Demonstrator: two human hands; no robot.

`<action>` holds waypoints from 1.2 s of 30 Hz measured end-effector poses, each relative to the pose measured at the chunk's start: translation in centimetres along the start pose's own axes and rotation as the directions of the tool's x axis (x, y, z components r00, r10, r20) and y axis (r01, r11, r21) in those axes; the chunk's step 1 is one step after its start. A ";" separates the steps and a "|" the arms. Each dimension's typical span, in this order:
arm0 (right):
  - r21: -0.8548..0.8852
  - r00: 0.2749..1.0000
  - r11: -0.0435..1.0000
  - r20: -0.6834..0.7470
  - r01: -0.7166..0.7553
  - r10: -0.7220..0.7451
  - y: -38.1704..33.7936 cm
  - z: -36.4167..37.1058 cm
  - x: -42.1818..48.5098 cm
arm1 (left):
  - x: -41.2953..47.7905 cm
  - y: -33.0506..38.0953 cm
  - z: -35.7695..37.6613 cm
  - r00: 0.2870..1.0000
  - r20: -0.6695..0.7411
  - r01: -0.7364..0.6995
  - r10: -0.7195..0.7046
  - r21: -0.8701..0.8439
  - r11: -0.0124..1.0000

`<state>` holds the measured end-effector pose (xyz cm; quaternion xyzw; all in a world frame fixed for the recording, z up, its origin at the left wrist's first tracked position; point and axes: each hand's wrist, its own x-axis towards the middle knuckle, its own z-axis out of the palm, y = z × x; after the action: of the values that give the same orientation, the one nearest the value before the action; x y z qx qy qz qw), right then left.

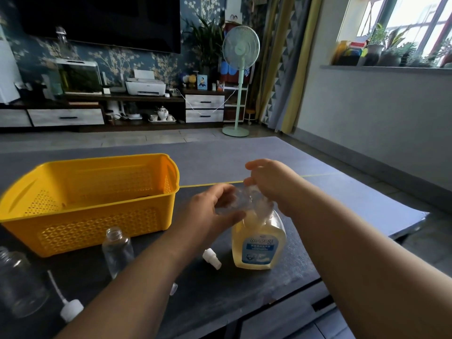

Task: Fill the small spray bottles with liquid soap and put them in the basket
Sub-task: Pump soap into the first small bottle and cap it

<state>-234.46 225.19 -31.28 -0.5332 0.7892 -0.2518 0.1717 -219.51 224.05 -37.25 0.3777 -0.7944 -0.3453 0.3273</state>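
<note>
Filling step, first bottle. At the lower left edge of the frame a large clear bottle (19,282) stands with nothing visible in it. Beside it lies a tubed spray cap (71,310). Behind them, at left centre, the yellow basket (97,231) rests on the tabletop (342,192); no bottle shows inside it. In front of the basket a standing small bottle (118,253) is uncapped and looks unfilled. A loose spray cap (211,259) lies near the middle.

At centre, the left hand (210,211) has its fingers (223,190) and thumb curled round the held small bottle (236,203), kept against the top of the soap bottle (259,243). That bottle holds pale yellow liquid to about its shoulder. The right hand (271,184) lies over its clear pump top. Blur hides whether its fingers (254,165) clasp the pump or only press on it. The fill level of the held bottle cannot be read.

Judged stage: early, with nothing yet in the basket. The next move calls for keeping the small mouth under the spout while pumping, then screwing a cap on.
</note>
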 end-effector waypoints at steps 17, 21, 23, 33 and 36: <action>-0.043 0.996 0.995 -0.015 0.092 -0.093 2.2 1.1 0.6 | 0.0 -0.9 0.6 1.000 0.006 -0.018 0.018 0.055 0.998; 0.024 0.997 0.997 -0.014 0.076 -0.076 1.7 0.5 0.6 | 0.0 -0.5 0.5 1.000 -0.010 -0.015 0.015 0.025 1.000; 0.089 0.998 0.994 -0.029 0.059 -0.056 1.5 0.0 0.6 | 0.1 -0.3 0.6 1.000 -0.019 -0.016 0.016 0.001 1.000; -0.021 0.993 0.994 -0.058 0.104 -0.105 1.6 0.7 0.5 | 0.4 -0.7 0.7 1.000 -0.014 -0.005 0.005 -0.013 1.000; -0.064 0.994 0.993 -0.026 0.102 -0.104 1.8 1.1 0.6 | 0.3 -0.8 0.7 1.000 -0.006 0.006 -0.006 0.026 1.000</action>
<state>-235.45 224.98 -33.24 -0.5745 0.7706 -0.2435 0.1301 -219.90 223.67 -38.23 0.3853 -0.7967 -0.3345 0.3238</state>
